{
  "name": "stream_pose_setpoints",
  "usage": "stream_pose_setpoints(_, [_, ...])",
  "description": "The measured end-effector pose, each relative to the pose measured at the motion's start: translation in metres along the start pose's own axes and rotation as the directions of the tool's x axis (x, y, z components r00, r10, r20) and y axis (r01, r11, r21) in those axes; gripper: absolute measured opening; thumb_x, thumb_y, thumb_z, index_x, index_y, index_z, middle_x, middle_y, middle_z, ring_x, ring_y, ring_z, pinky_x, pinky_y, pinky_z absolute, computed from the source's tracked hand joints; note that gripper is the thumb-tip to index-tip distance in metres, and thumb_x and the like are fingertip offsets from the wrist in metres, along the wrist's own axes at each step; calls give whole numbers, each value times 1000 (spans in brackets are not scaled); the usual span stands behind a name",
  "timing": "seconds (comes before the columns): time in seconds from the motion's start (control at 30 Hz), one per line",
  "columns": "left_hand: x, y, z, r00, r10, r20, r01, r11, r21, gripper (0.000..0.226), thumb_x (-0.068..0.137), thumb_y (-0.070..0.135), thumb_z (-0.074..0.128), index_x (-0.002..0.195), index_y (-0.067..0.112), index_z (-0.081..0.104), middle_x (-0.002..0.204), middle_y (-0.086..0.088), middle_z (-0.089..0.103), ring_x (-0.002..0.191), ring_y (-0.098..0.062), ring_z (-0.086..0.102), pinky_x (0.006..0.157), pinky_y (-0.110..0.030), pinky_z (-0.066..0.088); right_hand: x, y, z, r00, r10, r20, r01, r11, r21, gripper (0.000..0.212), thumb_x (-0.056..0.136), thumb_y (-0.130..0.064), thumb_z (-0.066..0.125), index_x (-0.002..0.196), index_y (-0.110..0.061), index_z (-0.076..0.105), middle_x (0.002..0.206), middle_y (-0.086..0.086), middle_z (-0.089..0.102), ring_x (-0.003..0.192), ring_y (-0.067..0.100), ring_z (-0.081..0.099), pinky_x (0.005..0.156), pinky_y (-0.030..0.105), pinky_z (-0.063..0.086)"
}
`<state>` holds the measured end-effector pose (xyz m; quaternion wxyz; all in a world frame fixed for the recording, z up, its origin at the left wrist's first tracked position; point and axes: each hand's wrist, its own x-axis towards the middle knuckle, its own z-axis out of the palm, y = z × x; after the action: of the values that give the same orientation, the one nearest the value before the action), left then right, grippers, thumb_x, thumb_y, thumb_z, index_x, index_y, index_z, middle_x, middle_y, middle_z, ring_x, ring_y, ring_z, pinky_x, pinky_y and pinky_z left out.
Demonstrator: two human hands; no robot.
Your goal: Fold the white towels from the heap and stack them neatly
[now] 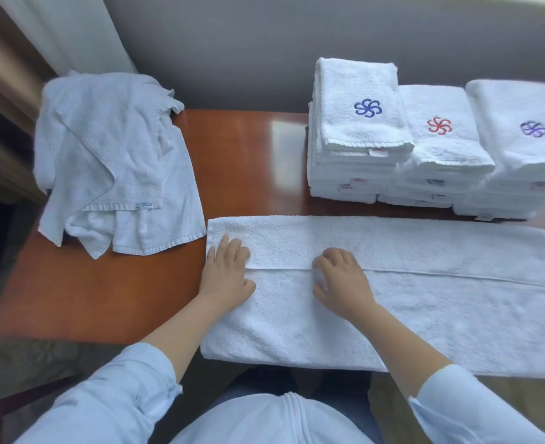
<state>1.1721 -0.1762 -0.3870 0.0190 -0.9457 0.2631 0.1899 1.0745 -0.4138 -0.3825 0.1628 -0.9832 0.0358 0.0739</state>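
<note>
A white towel point(424, 302) lies folded lengthwise across the near side of the wooden table point(242, 168), its hemmed edge running along the middle. My left hand point(228, 274) lies flat on the towel's left end, fingers straight. My right hand point(341, 280) rests near the hem with its fingers curled, pressing into the cloth. A crumpled heap of white towels point(111, 155) sits at the table's far left corner. Three stacks of folded towels stand at the back right, topped with a blue emblem point(367, 108), a red emblem point(439, 125) and a purple emblem point(534, 129).
A grey wall runs behind the table, with a pale curtain point(66, 30) at the upper left. The towel's near edge overhangs the table front above my lap. Bare wood shows between the heap and the stacks.
</note>
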Motion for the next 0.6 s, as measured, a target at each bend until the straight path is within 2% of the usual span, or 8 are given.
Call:
stream_pose_setpoints(0.1, [-17,-2,14,1000,14,-4,-14,1000,19,58,99,34,37,151,17,22,165,-6,-2,151,-27,-12,124,-43,-2,-24,-2,12,992,23,127,-15,998,-63,52,94,-22,47,144,-12,41,155,8,30,149,30,18,122,51,11])
stream_pose_setpoints(0.17, [-28,-2,21,999,25,-32,-23,998,54,62,103,36,31,158,16,8,165,-7,-9,151,-26,-14,123,-42,-5,-38,-1,22,988,43,151,-30,996,-85,59,102,-28,33,157,-18,17,166,2,3,153,23,-8,123,48,-5])
stream_pose_setpoints(0.23, [-40,0,26,996,28,-80,-27,1000,11,63,104,35,35,158,15,11,165,-8,-1,152,-26,-8,123,-41,-3,-51,-4,28,990,54,133,-42,995,-89,58,104,-30,28,158,-20,11,166,0,-3,152,20,-14,122,45,-11])
stream_pose_setpoints(0.3, [-56,6,28,990,48,-134,-54,998,-38,62,99,31,52,154,12,30,163,-11,18,152,-28,9,122,-43,11,-63,-9,31,995,27,101,-22,998,-53,54,104,-26,34,156,-17,23,165,3,11,153,23,-1,123,46,-6])
stream_pose_setpoints(0.37, [-72,10,33,972,91,-215,-105,993,-56,59,85,23,72,140,8,53,150,-13,44,144,-33,34,114,-49,32,-74,-15,32,999,-27,41,26,1000,7,49,97,-14,53,146,-12,46,155,9,38,147,30,28,122,50,14])
stream_pose_setpoints(0.43, [-88,12,43,943,132,-304,-166,982,-89,53,78,20,77,127,8,63,138,-12,56,135,-33,47,108,-48,42,-84,-19,36,994,-97,-50,99,994,48,46,83,-4,69,128,-9,62,133,11,58,125,34,55,110,51,39])
stream_pose_setpoints(0.5, [-104,13,54,906,169,-388,-234,964,-124,40,81,24,68,119,13,64,124,-7,61,125,-27,51,105,-40,45,-94,-21,40,981,-144,-130,156,984,84,40,76,-3,75,115,-11,67,115,5,63,103,29,63,92,43,52])
stream_pose_setpoints(0.6, [-124,14,67,899,192,-394,-275,947,-167,34,82,39,54,108,20,62,108,3,58,104,-19,53,95,-29,36,-109,-20,49,963,-205,-176,221,972,78,27,81,-15,71,107,-17,64,104,-1,59,91,23,59,80,35,50])
